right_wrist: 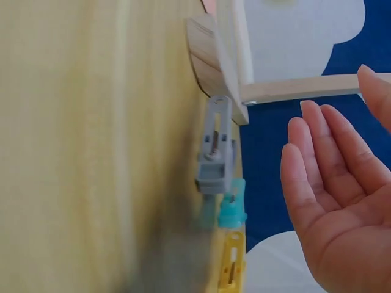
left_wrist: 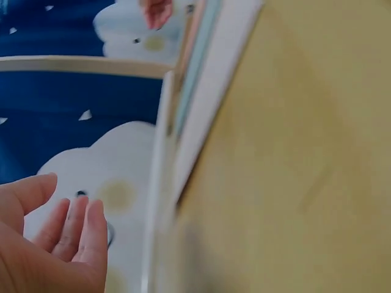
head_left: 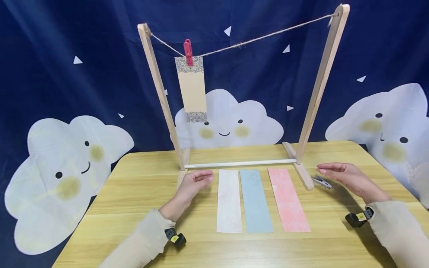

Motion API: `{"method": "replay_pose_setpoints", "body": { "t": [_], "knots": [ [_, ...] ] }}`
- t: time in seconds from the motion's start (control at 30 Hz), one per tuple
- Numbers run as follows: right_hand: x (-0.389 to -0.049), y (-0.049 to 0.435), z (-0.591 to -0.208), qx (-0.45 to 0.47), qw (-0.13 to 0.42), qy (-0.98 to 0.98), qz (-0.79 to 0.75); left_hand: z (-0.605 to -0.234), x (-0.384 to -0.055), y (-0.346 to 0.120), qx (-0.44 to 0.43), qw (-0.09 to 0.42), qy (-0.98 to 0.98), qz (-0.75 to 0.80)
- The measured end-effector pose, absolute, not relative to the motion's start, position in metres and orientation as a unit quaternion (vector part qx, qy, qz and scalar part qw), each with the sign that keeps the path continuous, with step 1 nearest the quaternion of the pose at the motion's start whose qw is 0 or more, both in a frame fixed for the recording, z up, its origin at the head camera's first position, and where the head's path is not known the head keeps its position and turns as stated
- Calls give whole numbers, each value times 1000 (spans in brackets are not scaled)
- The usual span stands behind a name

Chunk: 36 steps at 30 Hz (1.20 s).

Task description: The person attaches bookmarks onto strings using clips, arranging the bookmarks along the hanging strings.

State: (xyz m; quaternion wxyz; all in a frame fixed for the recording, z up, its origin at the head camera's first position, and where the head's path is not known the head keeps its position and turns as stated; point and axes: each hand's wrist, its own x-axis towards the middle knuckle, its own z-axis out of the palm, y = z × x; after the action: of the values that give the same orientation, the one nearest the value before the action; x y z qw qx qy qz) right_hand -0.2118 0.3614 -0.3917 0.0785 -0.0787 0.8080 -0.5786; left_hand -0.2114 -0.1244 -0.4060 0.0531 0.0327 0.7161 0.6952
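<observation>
My left hand (head_left: 191,186) hovers over the table beside the white paper strip (head_left: 229,203), its fingers loosely bent and holding nothing. A blue strip (head_left: 256,201) and a pink strip (head_left: 289,201) lie to the right of the white one. Above a grey clothespin (head_left: 322,181) is my right hand (head_left: 352,179), with nothing in its relaxed fingers. The right wrist view also shows a teal clothespin (right_wrist: 232,207) and a yellow clothespin (right_wrist: 231,262), both hidden in the head view. A pink clothespin (head_left: 188,52) clips a patterned cream strip (head_left: 192,89) to the twine (head_left: 268,35).
A wooden stand (head_left: 321,82) rises at the back of the table (head_left: 201,249), with the twine strung between its two posts. A white rod (head_left: 239,163) joins its feet. Behind it hangs a dark blue curtain (head_left: 67,22) with cloud faces.
</observation>
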Motion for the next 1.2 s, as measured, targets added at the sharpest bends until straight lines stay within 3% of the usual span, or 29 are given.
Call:
{"method": "replay_pose_setpoints", "body": {
  "t": [0.37,1.2],
  "knots": [
    [-210,364,-406,-80,73,790,-604,-427,-204,-110,24,108,758,643],
    [-218,373,-426,-64,85,805,-583,-437,-207,-96,49,55,845,529]
  ]
}}
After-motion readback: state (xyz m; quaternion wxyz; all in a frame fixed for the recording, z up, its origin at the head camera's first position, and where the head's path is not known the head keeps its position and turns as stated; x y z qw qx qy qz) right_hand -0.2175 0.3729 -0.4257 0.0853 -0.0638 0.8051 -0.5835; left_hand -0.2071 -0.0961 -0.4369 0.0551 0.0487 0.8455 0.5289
